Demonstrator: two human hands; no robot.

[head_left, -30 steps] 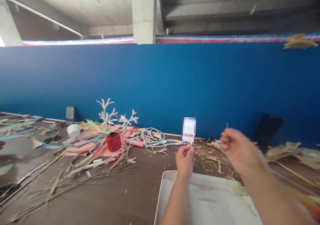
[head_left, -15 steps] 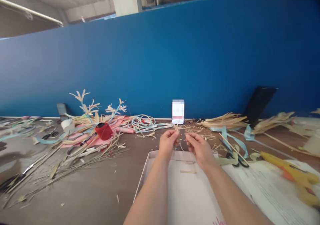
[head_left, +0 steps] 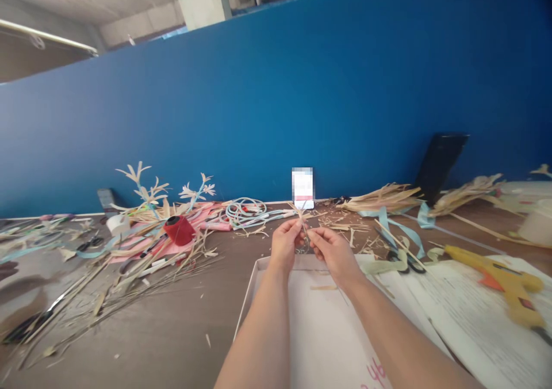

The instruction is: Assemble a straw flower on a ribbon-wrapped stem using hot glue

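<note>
My left hand is closed in a pinch around the base of a small straw flower, whose pale strips fan out above the fingertips. My right hand pinches just beside it, fingertips almost touching the left ones. What lies between the right fingers is too small to make out; thin strands show near the flower's stem. Both hands are above the far edge of a white box lid, on which a short straw strip lies.
A lit phone leans on the blue partition. To the left are finished straw flowers, a red thread spool and scissors. To the right lie straw bundles, blue ribbon, a yellow glue gun and papers. Another person's hand shows far left.
My hands have come closer together, the right moving left toward the straw flower. The flower's strips now show more clearly above the left fingertips. The view has shifted slightly.
</note>
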